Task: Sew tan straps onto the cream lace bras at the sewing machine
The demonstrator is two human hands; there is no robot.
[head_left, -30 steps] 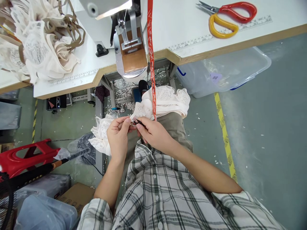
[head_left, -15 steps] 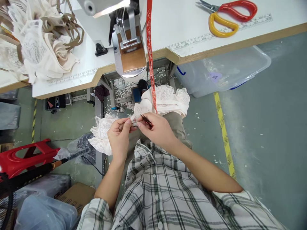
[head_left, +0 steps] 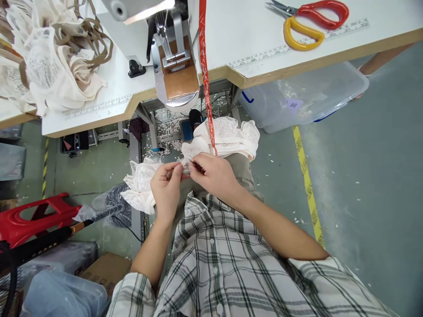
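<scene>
Over my lap, my left hand (head_left: 166, 185) pinches an edge of a white lace bra (head_left: 224, 138) between thumb and fingertips. My right hand (head_left: 213, 176) is closed around small dark-pointed thread snips (head_left: 198, 167), mostly hidden by the fingers, and its fingertips meet the same fabric edge. The bra spreads over my right thigh, and more white lace (head_left: 140, 185) hangs on the left side of my lap. A red printed ribbon (head_left: 205, 79) runs down from above to my right hand; its lower end is hidden there.
Ahead stands a sewing machine (head_left: 178, 66) on a white table (head_left: 231, 35). Scissors with red and yellow handles (head_left: 307, 24) lie at right, several bras (head_left: 56, 66) at left. A clear plastic bin (head_left: 304, 97) sits below, another person's arm (head_left: 380, 61) beside it.
My right hand has turned slightly, and the snips' points now show less. Another person's arm has appeared at the clear bin on the right. The view has shifted a little.
</scene>
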